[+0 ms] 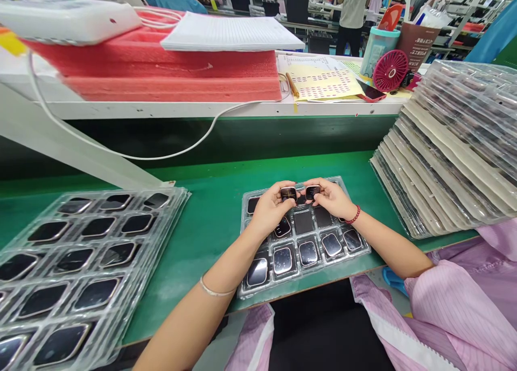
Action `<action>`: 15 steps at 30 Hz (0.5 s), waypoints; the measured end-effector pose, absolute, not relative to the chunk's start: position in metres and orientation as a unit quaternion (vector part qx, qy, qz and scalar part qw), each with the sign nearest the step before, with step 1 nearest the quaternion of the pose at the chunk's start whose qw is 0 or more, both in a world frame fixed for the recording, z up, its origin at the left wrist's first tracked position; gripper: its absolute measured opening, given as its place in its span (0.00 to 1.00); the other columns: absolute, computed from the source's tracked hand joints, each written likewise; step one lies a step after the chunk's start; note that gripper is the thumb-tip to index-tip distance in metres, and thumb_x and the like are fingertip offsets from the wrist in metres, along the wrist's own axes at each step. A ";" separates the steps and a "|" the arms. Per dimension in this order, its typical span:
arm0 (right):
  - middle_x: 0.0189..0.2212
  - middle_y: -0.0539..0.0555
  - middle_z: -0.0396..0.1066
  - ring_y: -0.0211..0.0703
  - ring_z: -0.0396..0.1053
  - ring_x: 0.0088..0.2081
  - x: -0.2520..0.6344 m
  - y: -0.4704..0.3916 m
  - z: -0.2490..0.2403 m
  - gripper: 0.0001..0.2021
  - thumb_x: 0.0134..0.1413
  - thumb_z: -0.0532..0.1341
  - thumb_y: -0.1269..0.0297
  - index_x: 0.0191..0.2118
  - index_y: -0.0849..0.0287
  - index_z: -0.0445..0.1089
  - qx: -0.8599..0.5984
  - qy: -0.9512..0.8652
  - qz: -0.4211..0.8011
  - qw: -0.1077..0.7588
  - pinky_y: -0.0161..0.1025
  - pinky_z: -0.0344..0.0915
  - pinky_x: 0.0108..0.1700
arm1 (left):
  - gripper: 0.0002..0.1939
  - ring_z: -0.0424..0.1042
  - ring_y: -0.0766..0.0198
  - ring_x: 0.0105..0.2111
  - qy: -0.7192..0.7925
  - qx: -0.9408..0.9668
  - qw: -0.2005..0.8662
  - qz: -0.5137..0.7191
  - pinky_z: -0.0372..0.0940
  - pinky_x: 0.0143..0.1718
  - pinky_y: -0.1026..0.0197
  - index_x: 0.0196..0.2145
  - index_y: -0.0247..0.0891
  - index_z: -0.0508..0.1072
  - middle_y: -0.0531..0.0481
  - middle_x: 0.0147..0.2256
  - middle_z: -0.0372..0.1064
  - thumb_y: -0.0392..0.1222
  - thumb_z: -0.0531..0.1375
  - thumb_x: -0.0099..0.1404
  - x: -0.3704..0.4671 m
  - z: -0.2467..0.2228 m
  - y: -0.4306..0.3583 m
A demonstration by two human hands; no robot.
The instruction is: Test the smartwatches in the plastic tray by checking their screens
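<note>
Over the far side of a clear plastic tray (258,291), my left hand (270,207) grips a smartwatch (288,194) between thumb and fingers. Its dark screen shows some lit marks. Beside it, my right hand (335,200) pinches a second smartwatch (312,192), also with small lit marks on its face. The two watches are held close together, faces turned up towards me. In the tray below, several watch faces lie in square pockets, such as the watch (308,253) in the near row. My hands and forearms hide part of the tray's far row.
Stacked trays of watches (97,293) stand at the left. A tall leaning stack of trays (448,166) rises at the right. Above the green bench (202,215), a shelf holds red foam (173,69), papers (234,32), and a pink fan (390,70). A white cable (161,158) hangs below it.
</note>
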State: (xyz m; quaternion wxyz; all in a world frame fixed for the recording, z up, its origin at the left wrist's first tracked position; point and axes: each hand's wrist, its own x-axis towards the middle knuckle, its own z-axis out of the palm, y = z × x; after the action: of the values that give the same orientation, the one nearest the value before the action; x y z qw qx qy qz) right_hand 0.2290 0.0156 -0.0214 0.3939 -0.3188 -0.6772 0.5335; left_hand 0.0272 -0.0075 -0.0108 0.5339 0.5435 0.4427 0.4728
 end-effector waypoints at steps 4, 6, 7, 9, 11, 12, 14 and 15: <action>0.48 0.58 0.74 0.42 0.77 0.41 0.229 0.015 -0.022 0.21 0.51 0.57 0.72 0.53 0.59 0.64 -0.326 -0.674 0.536 0.391 0.41 0.75 0.43 | 0.23 0.75 0.59 0.38 0.440 0.539 0.544 0.470 0.68 0.45 0.55 0.48 0.38 0.69 0.48 0.38 0.75 0.38 0.64 0.52 0.028 -0.009 -0.008; 0.49 0.58 0.73 0.43 0.76 0.43 0.228 0.015 -0.021 0.23 0.49 0.58 0.73 0.53 0.58 0.65 -0.319 -0.678 0.531 0.396 0.43 0.74 0.47 | 0.26 0.74 0.57 0.44 0.442 0.537 0.542 0.472 0.66 0.48 0.54 0.49 0.38 0.69 0.47 0.40 0.75 0.37 0.66 0.51 0.027 -0.009 -0.008; 0.49 0.58 0.72 0.44 0.76 0.44 0.228 0.015 -0.020 0.23 0.48 0.58 0.73 0.53 0.58 0.65 -0.316 -0.679 0.529 0.398 0.43 0.74 0.48 | 0.27 0.74 0.56 0.45 0.443 0.537 0.540 0.473 0.66 0.49 0.54 0.49 0.38 0.69 0.47 0.40 0.75 0.37 0.66 0.51 0.027 -0.009 -0.008; 0.49 0.58 0.73 0.43 0.76 0.43 0.228 0.015 -0.020 0.22 0.49 0.59 0.72 0.53 0.58 0.65 -0.317 -0.678 0.531 0.398 0.42 0.75 0.46 | 0.24 0.75 0.57 0.41 0.443 0.538 0.540 0.473 0.68 0.46 0.54 0.48 0.38 0.69 0.47 0.39 0.76 0.39 0.66 0.52 0.027 -0.009 -0.008; 0.47 0.58 0.74 0.42 0.76 0.40 0.228 0.015 -0.020 0.21 0.52 0.58 0.71 0.53 0.59 0.64 -0.323 -0.671 0.542 0.390 0.39 0.76 0.41 | 0.21 0.75 0.59 0.34 0.444 0.537 0.543 0.469 0.69 0.40 0.55 0.46 0.38 0.70 0.48 0.36 0.75 0.42 0.65 0.54 0.027 -0.008 -0.008; 0.46 0.57 0.75 0.42 0.77 0.39 0.229 0.015 -0.020 0.20 0.53 0.58 0.70 0.53 0.59 0.64 -0.326 -0.668 0.547 0.385 0.38 0.76 0.39 | 0.20 0.75 0.59 0.33 0.445 0.536 0.545 0.467 0.69 0.39 0.55 0.45 0.37 0.71 0.48 0.35 0.75 0.43 0.65 0.54 0.027 -0.007 -0.009; 0.45 0.57 0.75 0.41 0.77 0.38 0.229 0.016 -0.021 0.20 0.53 0.57 0.70 0.53 0.59 0.64 -0.330 -0.663 0.554 0.381 0.36 0.75 0.36 | 0.21 0.75 0.59 0.34 0.446 0.536 0.544 0.466 0.69 0.39 0.55 0.46 0.37 0.70 0.48 0.36 0.75 0.40 0.64 0.54 0.027 -0.005 -0.010; 0.45 0.57 0.75 0.41 0.77 0.38 0.229 0.016 -0.021 0.21 0.52 0.57 0.71 0.53 0.59 0.64 -0.332 -0.661 0.554 0.382 0.36 0.75 0.36 | 0.22 0.75 0.58 0.37 0.446 0.537 0.543 0.467 0.69 0.41 0.55 0.47 0.37 0.69 0.47 0.37 0.76 0.37 0.63 0.53 0.028 -0.004 -0.010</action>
State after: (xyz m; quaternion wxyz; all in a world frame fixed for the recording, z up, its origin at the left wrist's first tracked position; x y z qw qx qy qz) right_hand 0.2287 0.0161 -0.0213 0.3819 -0.3315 -0.6611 0.5543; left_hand 0.0275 -0.0101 -0.0039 0.5426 0.5373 0.4461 0.4668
